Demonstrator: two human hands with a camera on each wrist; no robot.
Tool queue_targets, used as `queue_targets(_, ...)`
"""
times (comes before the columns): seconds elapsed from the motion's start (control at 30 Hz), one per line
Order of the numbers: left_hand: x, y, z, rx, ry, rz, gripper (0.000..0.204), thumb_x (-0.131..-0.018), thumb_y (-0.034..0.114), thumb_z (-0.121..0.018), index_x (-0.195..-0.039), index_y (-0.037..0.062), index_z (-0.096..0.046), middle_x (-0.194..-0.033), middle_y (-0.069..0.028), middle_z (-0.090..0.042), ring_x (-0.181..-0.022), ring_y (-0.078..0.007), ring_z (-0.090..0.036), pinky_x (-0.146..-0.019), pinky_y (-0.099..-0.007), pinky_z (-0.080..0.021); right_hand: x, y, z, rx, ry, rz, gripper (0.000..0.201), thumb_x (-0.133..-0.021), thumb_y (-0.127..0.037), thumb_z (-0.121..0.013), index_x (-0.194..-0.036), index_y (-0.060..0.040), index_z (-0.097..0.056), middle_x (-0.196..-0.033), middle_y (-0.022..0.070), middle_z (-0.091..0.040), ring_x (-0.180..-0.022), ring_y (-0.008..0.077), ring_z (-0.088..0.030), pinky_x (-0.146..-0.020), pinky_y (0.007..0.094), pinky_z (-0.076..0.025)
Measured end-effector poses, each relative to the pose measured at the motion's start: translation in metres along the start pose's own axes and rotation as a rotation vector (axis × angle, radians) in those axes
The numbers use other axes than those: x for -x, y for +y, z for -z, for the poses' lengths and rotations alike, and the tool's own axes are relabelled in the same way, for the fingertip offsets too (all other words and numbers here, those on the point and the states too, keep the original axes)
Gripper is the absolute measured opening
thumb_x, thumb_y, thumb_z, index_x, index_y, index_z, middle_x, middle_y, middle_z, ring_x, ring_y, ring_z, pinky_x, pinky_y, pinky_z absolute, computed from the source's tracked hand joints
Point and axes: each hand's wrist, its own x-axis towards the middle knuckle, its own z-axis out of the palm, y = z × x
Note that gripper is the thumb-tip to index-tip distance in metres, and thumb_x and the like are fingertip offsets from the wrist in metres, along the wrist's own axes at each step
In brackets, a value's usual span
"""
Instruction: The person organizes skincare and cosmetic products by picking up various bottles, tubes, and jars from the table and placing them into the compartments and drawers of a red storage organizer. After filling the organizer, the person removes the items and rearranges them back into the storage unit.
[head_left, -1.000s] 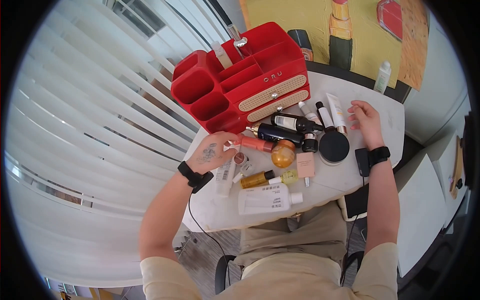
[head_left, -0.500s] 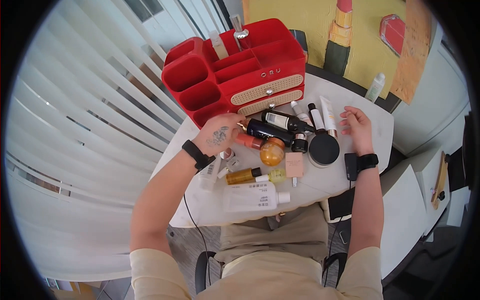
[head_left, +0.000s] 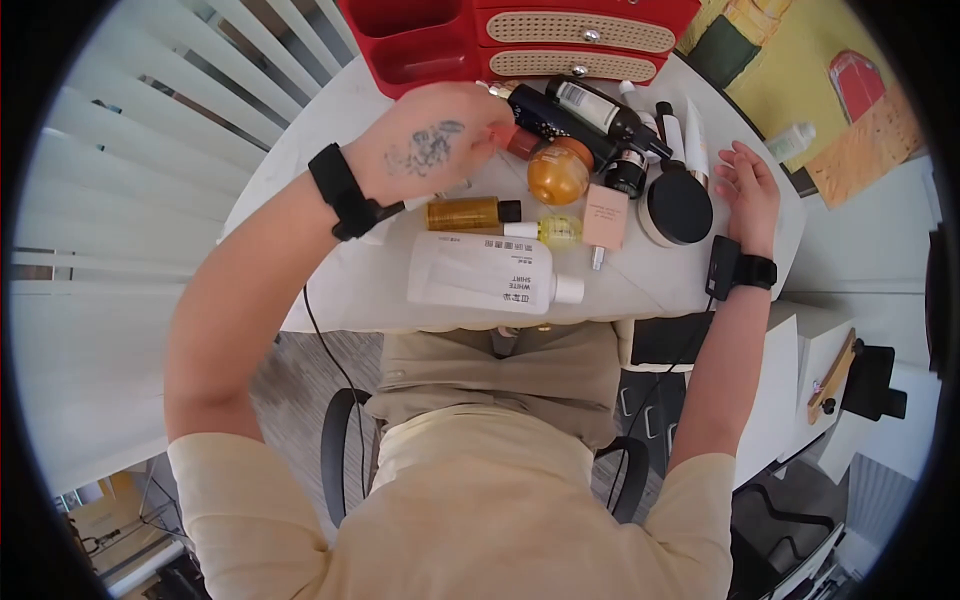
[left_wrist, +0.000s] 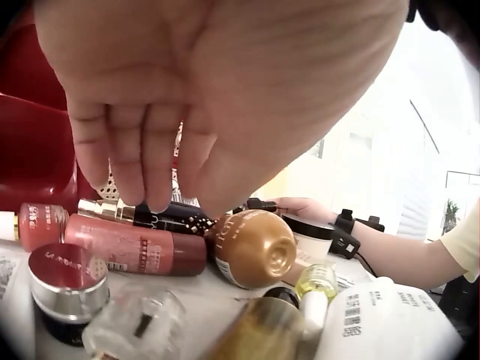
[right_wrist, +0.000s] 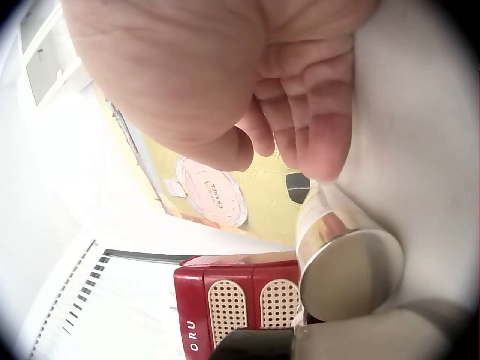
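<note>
My left hand (head_left: pixel 430 145) hovers over the coral tube (head_left: pixel 517 140), fingers slanting down and slightly bent, nothing visible in its grasp. In the left wrist view its fingertips come right at the dark bottle (left_wrist: pixel 169 217) with a gold top, behind the coral tube. An amber round bottle (head_left: pixel 560 172) lies just right of these. On the table's right side my right hand (head_left: pixel 750 195) rests with loosely curved fingers, holding nothing. Beside it are a white tube (head_left: pixel 697 145) and a black-lidded jar (head_left: pixel 680 205).
A red organizer (head_left: pixel 425 60) with rattan-front drawers stands at the back. Near the front edge lie a white bottle (head_left: pixel 485 270), a golden bottle (head_left: pixel 462 213), a small yellow bottle (head_left: pixel 560 230) and a pink bottle (head_left: pixel 605 218). White blinds (head_left: pixel 130 170) hang at the left.
The head view has tilted down, so the organizer is now partly cut off. My left hand has moved from the coral tube's left end toward the dark bottle. The right hand stays about where it was.
</note>
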Motion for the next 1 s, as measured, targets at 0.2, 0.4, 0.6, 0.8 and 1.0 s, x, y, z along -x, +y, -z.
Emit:
queue_targets(0.2,0.036,-0.005,-0.008,-0.045,0.027,-0.022,0.029,-0.078,0.005,-0.064,-0.107,0.0029,-0.064,-0.103,-0.015,-0.065,-0.096,-0.0332,-0.061,-0.084,-0.039,-0.05,0.002,0.0,0.005,-0.07,0.014,0.015,0.034,-0.095,-0.019,-0.059,-0.125,-0.002,-0.058,-0.108,0.0066,-0.065,-0.082,0.0103,-0.059,-0.065,0.0225,-0.046)
queue_targets(0.4,0.061,-0.006,0.016,0.057,0.182,0.114,0.03,-0.076,0.006,-0.066,-0.106,0.0025,-0.065,-0.101,-0.0158,-0.065,-0.095,-0.0323,-0.062,-0.082,-0.039,-0.05,0.016,-0.015,0.003,-0.248,0.012,0.014,0.033,-0.096,-0.016,-0.058,-0.125,-0.0019,-0.056,-0.103,0.0041,-0.063,-0.079,0.0086,-0.056,-0.063,0.0225,-0.042)
queue_targets(0.6,0.078,-0.024,0.006,0.06,0.224,0.093,0.032,-0.075,0.007,-0.067,-0.106,0.003,-0.065,-0.1,-0.0162,-0.065,-0.094,-0.0327,-0.061,-0.083,-0.0391,-0.05,0.108,-0.069,-0.055,0.348,-0.303,0.411,0.033,-0.074,0.01,-0.066,-0.104,-0.0034,-0.065,-0.101,0.0013,-0.063,-0.075,0.0061,-0.055,-0.06,0.0202,-0.044)
queue_targets(0.8,0.077,-0.011,-0.003,-0.186,0.161,0.024,0.027,-0.068,0.005,-0.066,-0.094,0.0051,-0.062,-0.084,-0.0108,-0.062,-0.089,-0.0312,-0.058,-0.08,-0.0406,-0.045,0.145,-0.08,-0.112,0.874,-0.602,0.837,0.037,-0.065,-0.001,-0.075,-0.1,-0.0085,-0.065,-0.1,0.0083,-0.064,-0.09,0.0281,-0.062,-0.075,0.0364,-0.053)
queue_targets(1.0,0.077,-0.016,-0.021,-0.324,0.206,-0.028,0.029,-0.065,0.004,-0.063,-0.094,0.0052,-0.059,-0.079,-0.0087,-0.061,-0.089,-0.0279,-0.058,-0.081,-0.0406,-0.042,0.145,-0.076,-0.129,1.033,-0.682,0.819,0.041,-0.066,-0.01,-0.076,-0.104,-0.0074,-0.063,-0.101,0.0079,-0.063,-0.094,0.0287,-0.061,-0.078,0.0373,-0.053)
